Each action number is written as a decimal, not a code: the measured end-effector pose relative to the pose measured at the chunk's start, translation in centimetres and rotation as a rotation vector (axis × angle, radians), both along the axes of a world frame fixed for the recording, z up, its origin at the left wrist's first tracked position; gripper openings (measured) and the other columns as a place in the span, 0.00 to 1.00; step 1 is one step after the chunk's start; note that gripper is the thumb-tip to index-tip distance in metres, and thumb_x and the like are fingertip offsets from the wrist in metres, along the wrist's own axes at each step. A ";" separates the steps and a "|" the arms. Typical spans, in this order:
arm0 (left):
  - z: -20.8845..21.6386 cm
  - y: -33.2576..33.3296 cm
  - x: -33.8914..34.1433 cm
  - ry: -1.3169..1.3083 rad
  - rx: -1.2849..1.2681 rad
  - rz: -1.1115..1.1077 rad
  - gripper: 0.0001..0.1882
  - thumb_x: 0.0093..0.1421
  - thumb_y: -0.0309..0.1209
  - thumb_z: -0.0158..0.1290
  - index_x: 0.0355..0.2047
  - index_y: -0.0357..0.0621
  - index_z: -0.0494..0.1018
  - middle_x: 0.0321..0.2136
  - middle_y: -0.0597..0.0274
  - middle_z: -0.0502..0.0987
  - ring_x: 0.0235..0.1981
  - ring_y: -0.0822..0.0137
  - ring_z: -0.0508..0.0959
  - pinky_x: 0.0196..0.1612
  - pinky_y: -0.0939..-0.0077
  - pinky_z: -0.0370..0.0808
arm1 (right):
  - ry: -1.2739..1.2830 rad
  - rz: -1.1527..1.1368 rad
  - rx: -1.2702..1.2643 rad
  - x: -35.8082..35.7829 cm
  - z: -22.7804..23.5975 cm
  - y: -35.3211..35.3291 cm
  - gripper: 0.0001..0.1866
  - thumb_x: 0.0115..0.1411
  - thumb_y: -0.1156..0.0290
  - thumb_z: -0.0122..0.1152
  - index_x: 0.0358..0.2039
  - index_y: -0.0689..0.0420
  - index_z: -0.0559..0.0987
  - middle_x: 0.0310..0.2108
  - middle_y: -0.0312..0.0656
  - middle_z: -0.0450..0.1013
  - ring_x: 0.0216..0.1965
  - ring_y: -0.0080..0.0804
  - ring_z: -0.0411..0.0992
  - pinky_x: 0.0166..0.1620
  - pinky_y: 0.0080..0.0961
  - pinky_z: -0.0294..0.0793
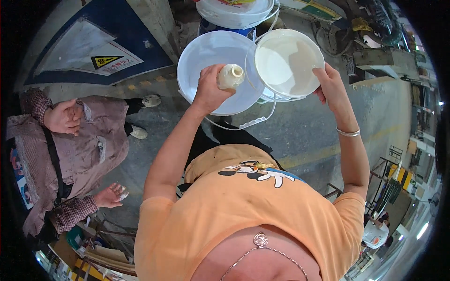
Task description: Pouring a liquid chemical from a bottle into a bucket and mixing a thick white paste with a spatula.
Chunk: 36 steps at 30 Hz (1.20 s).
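My left hand (pixel 211 89) is wrapped round a pale, cream-coloured bottle (pixel 230 76), its uncapped round mouth facing up. It is over the wide white bucket (pixel 199 58), which has a wire handle with a plastic grip hanging at its near side. My right hand (pixel 330 86) grips the right rim of a smaller white bucket (pixel 286 58), thumb on the rim and fingers outside. That bucket overlaps the right edge of the wide one and has a whitish, smooth inside; I cannot tell how much liquid it holds.
A lidded white bucket (pixel 234 15) stands behind. To the left, a co-worker in a brownish apron (pixel 105 122) has both hands out. A dark blue panel (pixel 150 51) with a warning sign is at the back left, and hoses (pixel 335 40) and machinery stand at the back right.
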<state>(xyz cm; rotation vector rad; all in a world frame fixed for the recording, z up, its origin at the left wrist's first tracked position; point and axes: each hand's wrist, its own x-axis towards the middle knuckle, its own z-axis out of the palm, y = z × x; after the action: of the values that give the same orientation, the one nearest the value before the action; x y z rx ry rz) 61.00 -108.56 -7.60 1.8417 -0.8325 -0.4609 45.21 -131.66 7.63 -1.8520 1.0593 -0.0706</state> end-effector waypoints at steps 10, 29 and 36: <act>0.5 -1.0 1.2 -0.018 0.033 -0.018 0.34 0.39 0.26 0.66 0.50 0.44 0.68 0.48 0.55 0.71 0.55 0.52 0.65 0.60 0.59 0.62 | 0.047 0.066 -0.030 3.0 0.5 -1.9 0.15 0.61 0.67 0.43 0.40 0.63 0.74 0.16 0.38 0.69 0.08 0.16 0.59 0.09 0.17 0.55; -0.5 -0.7 3.9 -0.052 0.001 0.032 0.33 0.38 0.28 0.66 0.48 0.44 0.70 0.45 0.55 0.73 0.53 0.52 0.67 0.59 0.60 0.63 | 0.168 0.128 -0.230 6.5 2.8 -2.6 0.15 0.61 0.68 0.41 0.41 0.61 0.75 0.15 0.36 0.69 0.10 0.17 0.61 0.10 0.17 0.58; 1.5 0.7 4.8 0.778 -0.363 -0.301 0.37 0.42 0.26 0.67 0.54 0.44 0.67 0.49 0.62 0.73 0.53 0.65 0.71 0.56 0.67 0.67 | 0.093 0.040 -0.086 6.1 2.0 -2.2 0.15 0.59 0.69 0.44 0.41 0.62 0.76 0.14 0.34 0.67 0.07 0.15 0.56 0.09 0.16 0.52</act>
<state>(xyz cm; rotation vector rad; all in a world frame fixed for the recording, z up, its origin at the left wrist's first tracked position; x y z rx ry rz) 65.82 -107.84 -6.06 1.0619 -0.5891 -1.0548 51.31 -133.87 9.64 -1.9696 1.0974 -0.0069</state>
